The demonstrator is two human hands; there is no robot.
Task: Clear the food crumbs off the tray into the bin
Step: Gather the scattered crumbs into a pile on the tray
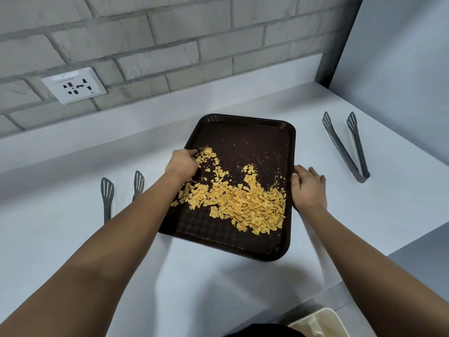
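Observation:
A dark brown tray (245, 132) lies on the white counter, its near corner past the counter's front edge. Yellow crumbs (245, 203) are heaped on its right and middle, with a thin trail up the left side. My left hand (182, 164) is on the tray's left part among the crumbs, fingers bent down onto the surface. Whether it holds anything is unclear. My right hand (307, 188) lies with straight fingers against the tray's right rim. A cream bin (320, 323) shows at the bottom edge, below the counter.
Grey tongs (349, 147) lie on the counter to the right of the tray. Another pair of grey tongs (108, 198) lies to the left, partly under my left forearm. A wall socket (74, 85) sits in the brick wall behind.

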